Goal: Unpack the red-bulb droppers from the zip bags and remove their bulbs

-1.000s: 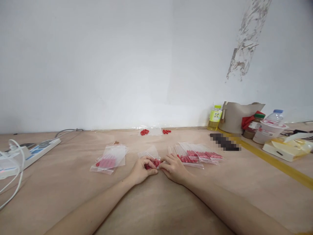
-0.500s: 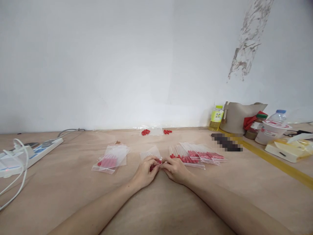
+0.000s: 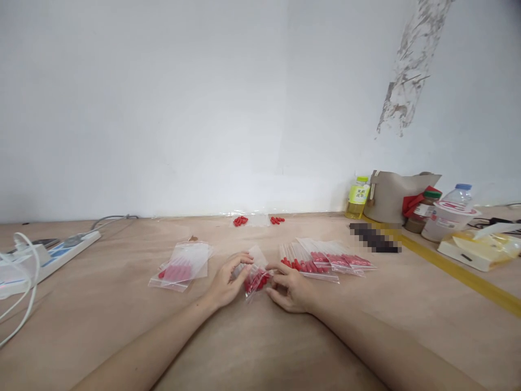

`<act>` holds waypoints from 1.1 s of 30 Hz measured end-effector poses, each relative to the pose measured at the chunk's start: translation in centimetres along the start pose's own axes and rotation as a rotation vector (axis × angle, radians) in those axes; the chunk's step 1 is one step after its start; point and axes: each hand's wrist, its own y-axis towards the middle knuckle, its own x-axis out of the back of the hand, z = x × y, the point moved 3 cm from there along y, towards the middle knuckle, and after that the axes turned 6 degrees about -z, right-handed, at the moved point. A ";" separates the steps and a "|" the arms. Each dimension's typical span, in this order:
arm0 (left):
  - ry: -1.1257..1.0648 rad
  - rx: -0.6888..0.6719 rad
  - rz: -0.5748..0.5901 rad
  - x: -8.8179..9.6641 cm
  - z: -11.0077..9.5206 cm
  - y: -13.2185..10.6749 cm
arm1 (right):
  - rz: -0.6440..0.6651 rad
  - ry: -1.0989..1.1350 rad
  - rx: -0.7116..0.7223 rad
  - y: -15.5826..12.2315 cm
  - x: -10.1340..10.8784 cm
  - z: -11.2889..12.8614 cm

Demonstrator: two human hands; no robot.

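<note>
A small clear zip bag (image 3: 257,281) with red pieces inside lies on the table between my two hands. My left hand (image 3: 228,281) rests along the bag's left side, fingers stretched out and thumb apart, touching the plastic. On the other side, my right hand (image 3: 292,288) has its thumb and fingers apart at the bag's right edge. Just right of that hand are overlapping clear bags (image 3: 342,260) and clear sticks with red ends (image 3: 299,260). More stacked bags with red contents (image 3: 179,269) lie left of my left hand.
Red pieces sit in two small piles, a left one (image 3: 240,221) and a right one (image 3: 277,220), by the wall. A power strip (image 3: 73,252) with white cables is at left. Right stand a drink bottle (image 3: 357,198), a grey bag (image 3: 396,195), a cup (image 3: 448,221) and a tissue pack (image 3: 476,250).
My hands, earlier pinching together at the bag's near edge, have moved apart to its two sides. The bag with its red pieces is now exposed between them.
</note>
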 end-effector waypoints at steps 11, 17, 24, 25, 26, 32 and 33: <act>0.168 -0.088 0.380 0.8 -0.6 -0.4 | -0.158 -0.142 -0.133 -0.4 -0.5 -1.5; 0.217 -0.138 0.335 0.8 -1.0 -0.5 | -0.078 -0.314 -0.134 -0.4 -0.4 -0.9; 0.231 -0.068 0.271 0.9 -0.7 -0.8 | 0.020 -0.276 -0.093 -0.3 -0.2 -0.1; 0.224 -0.058 0.262 0.9 -0.7 -0.8 | 0.040 -0.268 -0.105 -0.2 -0.1 -0.1; 0.214 -0.047 0.254 1.0 -0.7 -0.9 | 0.059 -0.253 -0.120 -0.2 -0.1 -0.1; 0.171 0.048 0.249 1.6 -0.5 -1.2 | 0.072 -0.098 -0.216 0.7 0.1 0.0; 0.171 0.061 0.263 1.7 -0.4 -1.3 | 0.074 -0.061 -0.236 0.9 -0.1 0.0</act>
